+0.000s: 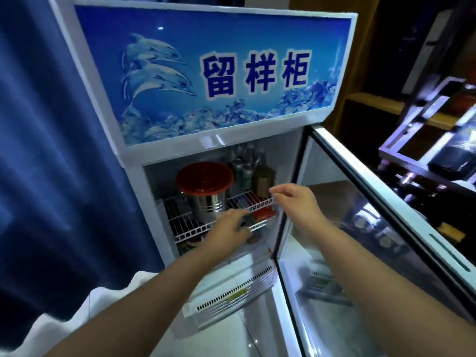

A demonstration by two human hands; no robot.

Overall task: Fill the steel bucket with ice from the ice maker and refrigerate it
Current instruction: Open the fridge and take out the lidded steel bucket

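Observation:
The steel bucket (pixel 207 202) with a red lid stands upright on the upper wire shelf (pixel 247 199) inside the display fridge (pixel 213 73), at the shelf's left. My left hand (pixel 228 228) reaches in just below and in front of the bucket, fingers relaxed, near the front rail of the lower shelf and apart from the bucket. My right hand (pixel 293 199) hovers at the right end of the upper shelf with loosely curled fingers and holds nothing.
The fridge's glass door (pixel 373 240) stands wide open to the right. Bottles (pixel 244 163) and a brass-coloured tin (pixel 264 180) crowd the shelf's back right. A red item (pixel 261 213) sits on the lower shelf. Blue curtain (pixel 51 150) hangs at left; a rack (pixel 438 140) at right.

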